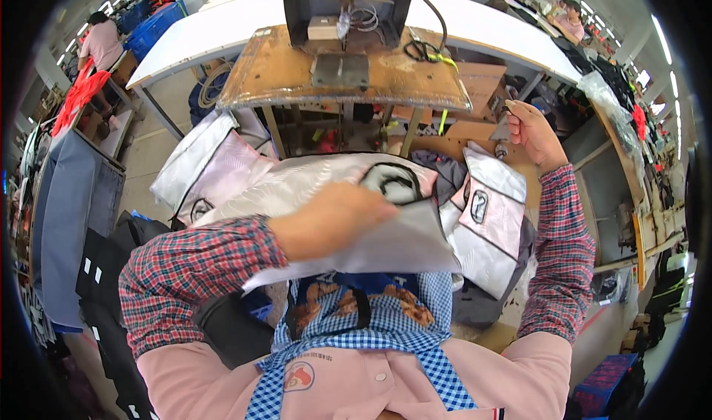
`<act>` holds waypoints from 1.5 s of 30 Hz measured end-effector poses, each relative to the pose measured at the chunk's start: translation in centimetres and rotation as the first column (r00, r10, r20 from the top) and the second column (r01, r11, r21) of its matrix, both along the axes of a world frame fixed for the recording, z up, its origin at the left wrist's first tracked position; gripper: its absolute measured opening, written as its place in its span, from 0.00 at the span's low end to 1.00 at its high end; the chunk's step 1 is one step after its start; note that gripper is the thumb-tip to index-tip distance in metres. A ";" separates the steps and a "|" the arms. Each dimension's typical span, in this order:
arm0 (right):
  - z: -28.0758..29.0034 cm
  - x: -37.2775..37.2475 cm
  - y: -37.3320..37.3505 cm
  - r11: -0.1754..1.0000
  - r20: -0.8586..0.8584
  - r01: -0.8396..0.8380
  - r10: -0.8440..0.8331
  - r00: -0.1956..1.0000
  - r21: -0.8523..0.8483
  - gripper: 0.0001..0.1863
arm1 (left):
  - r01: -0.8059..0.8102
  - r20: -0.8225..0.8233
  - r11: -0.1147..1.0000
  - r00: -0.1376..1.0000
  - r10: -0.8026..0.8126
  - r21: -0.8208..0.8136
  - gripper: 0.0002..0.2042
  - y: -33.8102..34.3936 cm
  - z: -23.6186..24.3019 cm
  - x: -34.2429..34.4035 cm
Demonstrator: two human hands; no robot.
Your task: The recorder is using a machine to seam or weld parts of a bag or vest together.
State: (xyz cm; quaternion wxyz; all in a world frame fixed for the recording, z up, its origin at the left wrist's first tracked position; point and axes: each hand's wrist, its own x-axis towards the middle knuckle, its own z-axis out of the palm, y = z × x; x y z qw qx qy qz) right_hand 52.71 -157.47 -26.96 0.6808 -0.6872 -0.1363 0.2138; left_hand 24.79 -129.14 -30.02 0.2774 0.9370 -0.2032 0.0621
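A large silvery-white and pale pink fabric panel (pixel 297 179) spreads before me, its near part hanging toward my lap. Black trim rings an oval patch (pixel 376 177) on it. Over the middle of the panel is my left hand (pixel 326 223), slightly blurred, fingers curled closed; whatever they grip is hidden. My right hand (pixel 534 134) is raised at the right, apart from the panel, with thumb and fingers pinched together. Something small and dark shows at its fingertips, too small to name. Below that hand lies a similar sewn piece (pixel 498 206) with a black-edged oval.
Ahead stands a worn wooden worktable (pixel 256 71) carrying a dark metal housing (pixel 297 12); black-handled scissors (pixel 421 49) lie at its right. A long white table (pixel 185 42) curves behind. Another similar piece (pixel 204 153) lies left. Two people (pixel 102 40) sit farther off.
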 end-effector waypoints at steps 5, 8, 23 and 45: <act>-3.2 -3.8 1.7 0.818 0.214 -0.253 0.409 0.887 -0.516 0.12 | 0.240 -0.278 0.939 0.911 -0.306 -0.247 0.18 -11.4 -4.0 -2.2; -5.3 -5.2 7.8 0.572 0.170 -0.457 0.731 0.661 -0.681 0.13 | 0.256 -0.316 0.877 0.861 -0.398 -0.407 0.17 -17.0 -7.8 -3.8; -28.6 -8.8 18.1 0.625 0.396 -0.092 0.594 0.700 -0.775 0.23 | 0.480 -0.406 0.739 0.626 -0.666 -0.473 0.10 -7.9 -4.6 0.4; -12.3 -8.6 17.7 0.901 0.753 -0.100 0.410 0.516 -0.422 0.16 | -0.497 -0.471 0.252 0.868 0.159 -0.831 0.25 14.0 -11.9 8.2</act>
